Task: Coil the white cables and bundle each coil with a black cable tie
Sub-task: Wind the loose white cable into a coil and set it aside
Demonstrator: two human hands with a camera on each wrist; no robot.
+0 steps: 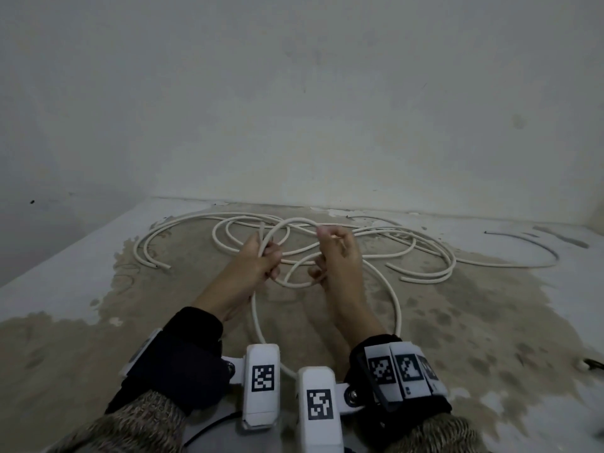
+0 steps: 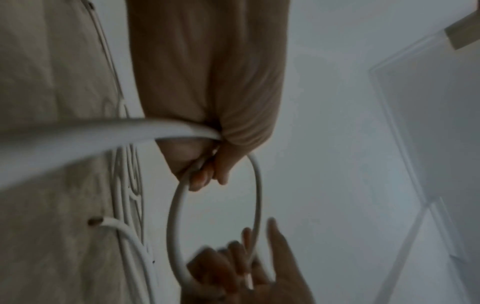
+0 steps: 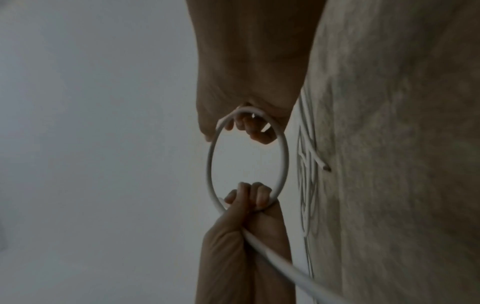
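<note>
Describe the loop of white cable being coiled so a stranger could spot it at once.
On the worn brown patch of the tabletop, white cables sprawl near the wall. In front of them, the left hand and right hand hold one small loop between them. Unlike the others lying flat, it is lifted off the surface, gripped at both ends.

Hands: left hand [image 1: 261, 256] and right hand [image 1: 336, 259] side by side above the floor [image 1: 490, 322].
Loop: a cable [image 1: 294, 243] loop spans between both.
Beyond: loose cables [image 1: 425, 256] on the floor, before the wall [image 1: 294, 93].
</note>
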